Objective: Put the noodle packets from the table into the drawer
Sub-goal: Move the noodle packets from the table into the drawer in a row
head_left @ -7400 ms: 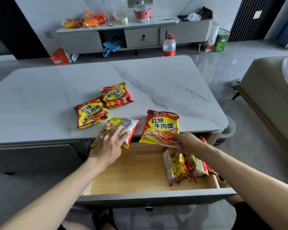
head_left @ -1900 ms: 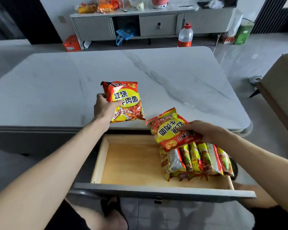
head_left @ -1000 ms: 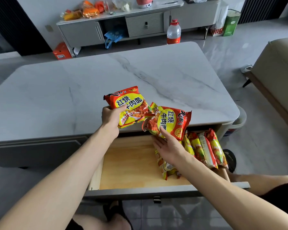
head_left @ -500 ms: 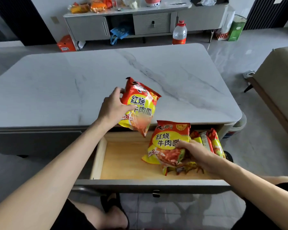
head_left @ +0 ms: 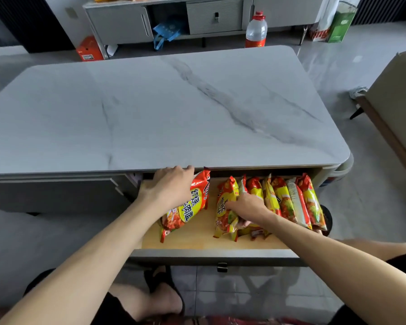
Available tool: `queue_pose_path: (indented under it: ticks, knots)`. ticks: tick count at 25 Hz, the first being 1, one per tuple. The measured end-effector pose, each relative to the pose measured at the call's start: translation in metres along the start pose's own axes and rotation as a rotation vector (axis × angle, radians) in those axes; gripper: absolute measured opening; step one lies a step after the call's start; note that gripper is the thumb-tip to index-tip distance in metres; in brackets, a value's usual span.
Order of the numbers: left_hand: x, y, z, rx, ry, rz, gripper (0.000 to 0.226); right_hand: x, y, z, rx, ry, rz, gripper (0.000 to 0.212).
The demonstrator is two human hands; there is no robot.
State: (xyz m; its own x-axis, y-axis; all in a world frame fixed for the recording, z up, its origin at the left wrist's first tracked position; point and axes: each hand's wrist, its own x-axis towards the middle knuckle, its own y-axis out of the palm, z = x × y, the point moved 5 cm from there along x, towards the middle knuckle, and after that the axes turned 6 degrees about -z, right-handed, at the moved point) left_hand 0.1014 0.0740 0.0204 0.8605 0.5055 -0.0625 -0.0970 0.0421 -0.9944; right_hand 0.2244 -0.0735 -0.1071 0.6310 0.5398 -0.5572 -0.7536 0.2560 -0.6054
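The wooden drawer [head_left: 197, 241] stands pulled out under the marble table [head_left: 164, 109]. My left hand [head_left: 169, 188] grips a red and yellow noodle packet [head_left: 190, 207] and holds it on edge inside the drawer, left of the middle. My right hand [head_left: 244, 207] grips another packet [head_left: 225, 207], pressed upright against a row of several packets [head_left: 291, 202] standing at the drawer's right end. No packets lie on the tabletop.
A grey sideboard [head_left: 211, 17] stands beyond the table, with a plastic bottle [head_left: 256, 31], an orange box [head_left: 89, 49] and a green bag [head_left: 340, 22] on the floor near it. A beige sofa [head_left: 399, 109] is at the right. My knees and feet are below the drawer front.
Both hands have come down into the drawer with their packets. The left packet dropped from above the table edge; the right packet has been turned upright against the row.
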Motion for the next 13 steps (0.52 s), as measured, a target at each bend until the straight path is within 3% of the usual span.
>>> queue_pose_path:
  ticks: [6,10,13]
  knots:
    - [0.003,0.104,-0.023,-0.16,-0.318,-0.059,0.065,0.023,0.005,0.004,-0.157,-0.04,-0.03,0.031]
    - [0.008,0.138,-0.037,-0.356,-0.445,-0.039,0.057,0.03,0.013,0.002,-0.287,-0.116,0.08,0.03]
    - [0.012,0.143,-0.047,-0.484,-0.489,-0.064,0.051,0.038,0.012,-0.003,-0.228,-0.094,0.109,0.032]
